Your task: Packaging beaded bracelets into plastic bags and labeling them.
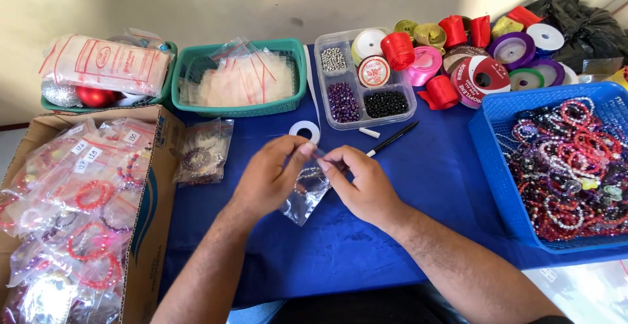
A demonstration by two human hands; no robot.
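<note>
Our left hand [269,175] and right hand [361,183] meet over the blue tablecloth [366,245], fingertips pinched together on the top edge of a small clear bag [306,196] that hangs between them with a beaded bracelet [309,179] inside. The bag's mouth sits under our fingers, so we cannot tell whether it is sealed. To our left, a cardboard box [152,219] brims with bagged bracelets, work we judge already done. To our right, a blue tray [492,167] holds a tangled heap of loose bracelets, which suggests plenty remains. A green basket [243,109] of empty bags waits behind, beside a divided bead box [364,122], ribbon spools [484,75], a black pen [392,139] and 1 more bagged bracelet [203,154] near the carton
</note>
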